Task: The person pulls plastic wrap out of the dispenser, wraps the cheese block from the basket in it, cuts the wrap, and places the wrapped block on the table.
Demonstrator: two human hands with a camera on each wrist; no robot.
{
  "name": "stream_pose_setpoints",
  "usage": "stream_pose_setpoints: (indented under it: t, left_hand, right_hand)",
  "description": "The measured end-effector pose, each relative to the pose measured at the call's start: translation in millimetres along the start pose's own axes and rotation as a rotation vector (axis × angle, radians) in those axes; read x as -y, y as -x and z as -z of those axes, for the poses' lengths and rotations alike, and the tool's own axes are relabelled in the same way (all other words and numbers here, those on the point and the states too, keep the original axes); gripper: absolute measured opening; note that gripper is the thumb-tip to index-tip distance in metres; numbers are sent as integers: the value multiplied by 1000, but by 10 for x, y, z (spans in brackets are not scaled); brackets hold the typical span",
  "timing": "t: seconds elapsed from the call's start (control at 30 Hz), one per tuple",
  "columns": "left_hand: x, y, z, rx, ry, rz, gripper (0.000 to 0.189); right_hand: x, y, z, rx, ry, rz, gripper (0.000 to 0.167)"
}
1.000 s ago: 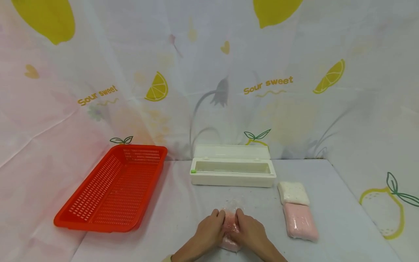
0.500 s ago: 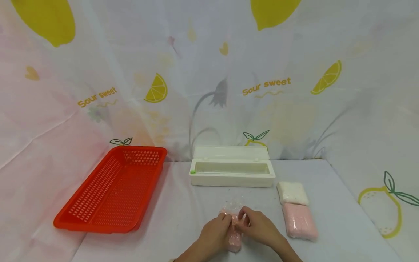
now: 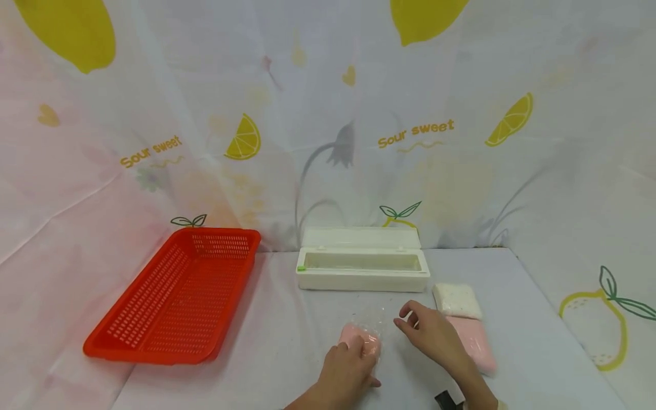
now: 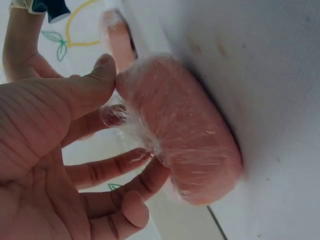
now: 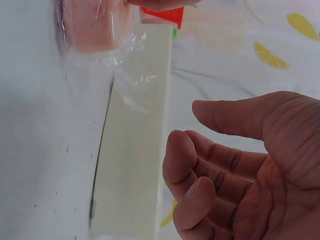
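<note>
A pink block (image 3: 352,332) partly wrapped in clear film lies on the table in front of me, with loose film sticking out at its far end. My left hand (image 3: 342,370) holds it down; in the left wrist view the thumb and fingers touch the gathered film on the block's side. To the right, my right hand (image 3: 434,336) hovers apart from the block, fingers loosely bent and nothing between them. The right wrist view shows that hand (image 5: 240,172) with a gap between thumb and fingers. Part of the block is hidden under the left hand.
At the back centre stands a long white box (image 3: 363,282) with its lid raised and a green tab at its left end. A red perforated basket (image 3: 154,356) sits at the left. Wrapped white (image 3: 458,300) and pink (image 3: 474,341) blocks lie at the right, partly behind the right hand.
Both hands were on the block; the right hand has let go and moved right. The left hand has stayed at the block, which now lies turned, its far end wider in view.
</note>
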State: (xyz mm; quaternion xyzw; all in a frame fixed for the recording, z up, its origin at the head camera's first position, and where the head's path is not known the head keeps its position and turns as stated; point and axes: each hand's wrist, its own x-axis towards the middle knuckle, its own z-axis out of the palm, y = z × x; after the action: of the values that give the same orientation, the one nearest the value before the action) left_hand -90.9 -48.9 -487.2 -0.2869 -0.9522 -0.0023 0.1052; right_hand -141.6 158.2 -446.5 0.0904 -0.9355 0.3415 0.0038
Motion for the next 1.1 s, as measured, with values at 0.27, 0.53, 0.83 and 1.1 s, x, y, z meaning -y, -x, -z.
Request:
stream_pose_setpoints:
  t: [0.27,0.53,0.83,1.1]
  left_hand:
    - [124,-58,46,4,-23,-120,27]
    - [359,-63,-75,-187,-111,-113,23]
    - [270,10,44,-92,25,151,27]
    - [232,38,-22,-95,55,48,19]
  right_hand:
    - [-40,-17,53,1,-1,-25,12]
    - [-69,-3,32,10,8,-37,13]
    - [-84,-8,-8,11,21,-45,13]
    - [-94,-2,-45,31,18,-37,13]
